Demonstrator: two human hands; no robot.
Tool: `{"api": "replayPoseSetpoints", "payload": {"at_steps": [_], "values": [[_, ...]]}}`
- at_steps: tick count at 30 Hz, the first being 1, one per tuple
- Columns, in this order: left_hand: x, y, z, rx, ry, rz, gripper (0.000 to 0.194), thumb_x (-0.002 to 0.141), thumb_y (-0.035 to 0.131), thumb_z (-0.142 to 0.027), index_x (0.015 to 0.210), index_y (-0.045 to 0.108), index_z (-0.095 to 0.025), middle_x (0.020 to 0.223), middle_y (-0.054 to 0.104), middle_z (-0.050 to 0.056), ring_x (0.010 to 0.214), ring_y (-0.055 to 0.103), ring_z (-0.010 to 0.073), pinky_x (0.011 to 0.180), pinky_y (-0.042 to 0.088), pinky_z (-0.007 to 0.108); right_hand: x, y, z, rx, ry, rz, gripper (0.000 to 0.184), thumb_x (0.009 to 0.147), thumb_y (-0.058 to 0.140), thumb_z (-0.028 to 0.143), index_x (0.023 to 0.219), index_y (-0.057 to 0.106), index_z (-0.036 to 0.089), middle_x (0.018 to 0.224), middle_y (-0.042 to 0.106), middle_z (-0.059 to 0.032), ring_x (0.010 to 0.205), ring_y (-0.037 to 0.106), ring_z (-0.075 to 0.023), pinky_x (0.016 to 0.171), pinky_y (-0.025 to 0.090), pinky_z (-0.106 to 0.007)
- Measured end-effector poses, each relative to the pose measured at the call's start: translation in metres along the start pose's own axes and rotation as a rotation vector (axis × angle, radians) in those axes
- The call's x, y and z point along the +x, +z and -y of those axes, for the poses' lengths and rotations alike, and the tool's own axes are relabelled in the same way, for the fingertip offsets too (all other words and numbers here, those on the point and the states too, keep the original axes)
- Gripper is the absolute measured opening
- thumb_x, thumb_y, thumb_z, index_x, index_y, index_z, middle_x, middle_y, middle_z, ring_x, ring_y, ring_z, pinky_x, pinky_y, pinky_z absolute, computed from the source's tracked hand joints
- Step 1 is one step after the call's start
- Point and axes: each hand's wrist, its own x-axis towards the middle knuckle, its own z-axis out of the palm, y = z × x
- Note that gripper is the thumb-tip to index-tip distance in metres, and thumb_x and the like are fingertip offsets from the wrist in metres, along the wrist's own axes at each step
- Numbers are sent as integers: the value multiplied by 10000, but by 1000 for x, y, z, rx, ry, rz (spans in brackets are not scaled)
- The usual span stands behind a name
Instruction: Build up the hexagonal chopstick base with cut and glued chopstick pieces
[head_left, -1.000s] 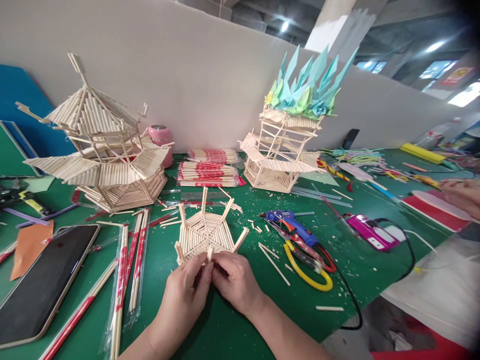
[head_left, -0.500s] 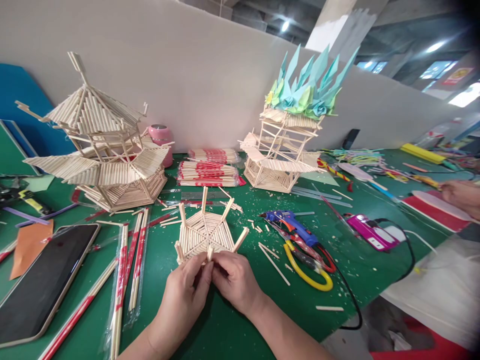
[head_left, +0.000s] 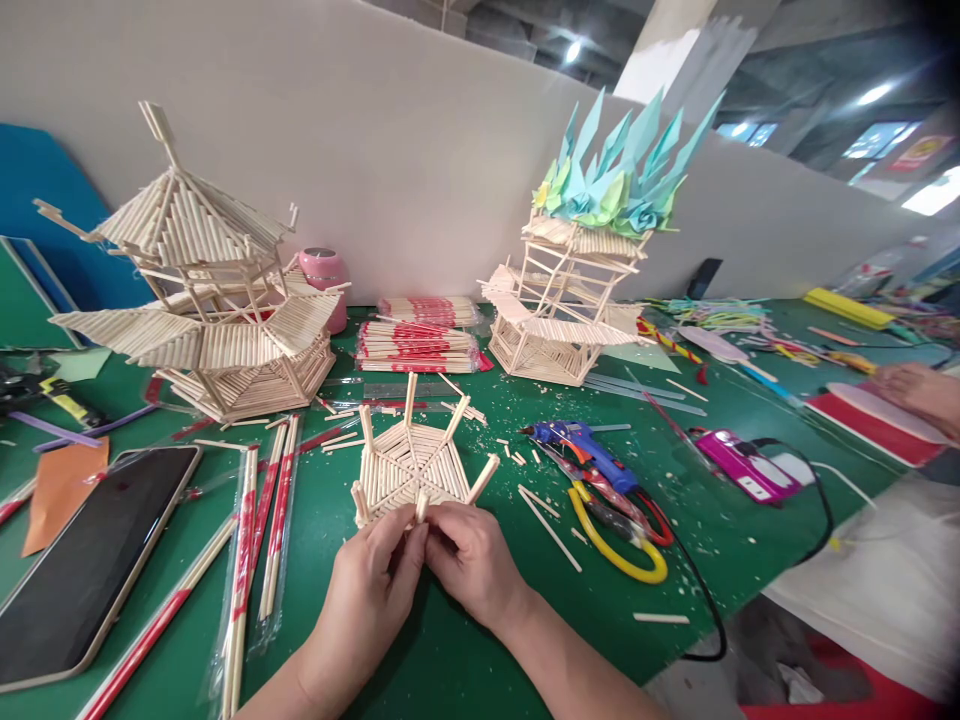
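Observation:
A hexagonal base of wooden sticks (head_left: 414,462) lies flat on the green table, with short posts standing at its corners. At its near corner stands a short wooden stick (head_left: 422,506), upright or nearly so. My left hand (head_left: 381,572) pinches this stick from the left with thumb and forefinger. My right hand (head_left: 474,560) closes on the same stick from the right; some of its fingertips are hidden. A blue glue gun (head_left: 589,452) rests to the right of the base, with yellow-handled pliers (head_left: 626,560) beside it.
Two stick pavilions (head_left: 225,330) (head_left: 562,330) stand at the back, wrapped stick bundles (head_left: 420,346) between them. A phone (head_left: 105,560) and wrapped sticks (head_left: 238,580) lie left. A power strip (head_left: 739,465), a black cable and another person's hand (head_left: 919,395) are at right.
Both hands keep their place at the near corner of the base. The whole view has shifted very slightly; nothing on the table has visibly moved.

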Motion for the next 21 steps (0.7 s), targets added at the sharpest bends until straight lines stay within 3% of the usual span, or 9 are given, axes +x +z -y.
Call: {"api": "replayPoseSetpoints", "payload": {"at_steps": [21], "values": [[0, -2, -4, 51, 30, -25, 129, 833, 449, -193, 859, 572, -160, 665, 641, 16, 577, 602, 121, 544, 478, 198, 0, 1, 1, 41, 19, -13, 195, 832, 428, 185, 700, 571, 180, 567, 544, -9, 517, 494, -140, 507, 390, -246]]}}
